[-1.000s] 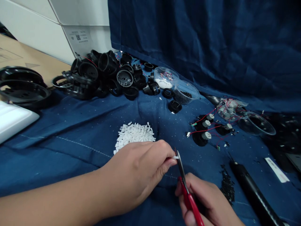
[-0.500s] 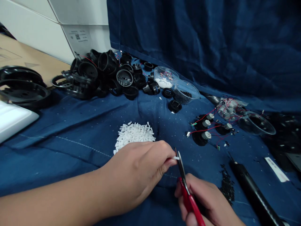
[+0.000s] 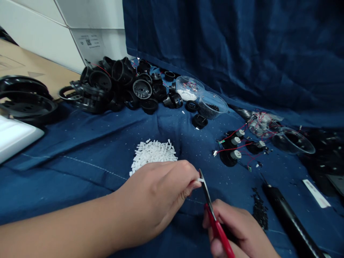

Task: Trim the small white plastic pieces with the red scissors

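Between its thumb and forefinger, my left hand (image 3: 163, 193) pinches a small white piece (image 3: 200, 180). My right hand (image 3: 236, 225) is closed around the red handles of a pair of scissors (image 3: 211, 206). The scissor blades are together at the white piece, just beyond my left fingertips. Behind my left hand lies a pile of small white pieces (image 3: 153, 152) on the blue cloth (image 3: 80, 147); the hand hides its near edge.
Black round housings (image 3: 120, 80) are heaped at the back left. Clear bowls (image 3: 215, 104) stand behind the pile. Wired motors (image 3: 236, 154), a black electric screwdriver (image 3: 290, 218) and black screws (image 3: 259, 211) lie to the right.
The scissor blades, slightly apart before, have closed at the white piece. My left hand has barely moved.
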Demonstrator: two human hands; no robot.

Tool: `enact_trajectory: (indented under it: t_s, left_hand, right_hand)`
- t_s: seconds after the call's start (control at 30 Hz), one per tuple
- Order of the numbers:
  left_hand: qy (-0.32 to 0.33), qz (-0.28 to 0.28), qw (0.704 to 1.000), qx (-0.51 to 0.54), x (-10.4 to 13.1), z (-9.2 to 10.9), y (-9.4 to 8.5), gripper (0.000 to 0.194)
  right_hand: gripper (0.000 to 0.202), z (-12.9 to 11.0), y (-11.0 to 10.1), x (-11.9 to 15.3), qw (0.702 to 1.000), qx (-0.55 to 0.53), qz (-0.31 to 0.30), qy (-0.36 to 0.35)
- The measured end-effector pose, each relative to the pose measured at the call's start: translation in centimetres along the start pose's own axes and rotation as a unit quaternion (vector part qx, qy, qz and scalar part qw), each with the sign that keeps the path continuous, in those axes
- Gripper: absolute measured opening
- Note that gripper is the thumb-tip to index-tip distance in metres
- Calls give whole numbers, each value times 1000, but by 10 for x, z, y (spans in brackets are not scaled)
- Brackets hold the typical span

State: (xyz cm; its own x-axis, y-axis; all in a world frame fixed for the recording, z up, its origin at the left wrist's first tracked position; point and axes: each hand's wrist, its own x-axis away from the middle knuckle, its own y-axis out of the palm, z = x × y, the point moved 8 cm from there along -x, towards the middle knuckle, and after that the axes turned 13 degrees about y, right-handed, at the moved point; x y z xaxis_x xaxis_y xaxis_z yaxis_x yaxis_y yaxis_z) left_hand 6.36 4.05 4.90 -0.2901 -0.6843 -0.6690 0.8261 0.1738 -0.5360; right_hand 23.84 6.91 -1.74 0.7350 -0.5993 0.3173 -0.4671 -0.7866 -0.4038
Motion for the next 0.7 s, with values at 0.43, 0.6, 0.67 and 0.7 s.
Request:
enact_trajectory:
  t_s: [0.43,0.6,0.67,0.7]
  left_hand:
    - [0,6,1000,-22,0,0,0,8]
    - [14,4,1000,-18,0,1,1,6]
    - [17,6,1000,-15,0,1,0,7]
    - [15,5,1000,-14,0,1,1,8]
  right_hand:
    - [67,-8,3,-3,999,36,-34,21]
    - [65,-3,4,-1,999,33,-26,7]
    - [64,0,5,0,999,27,-29,7]
    - [64,1,5,0,999,27,-31,15]
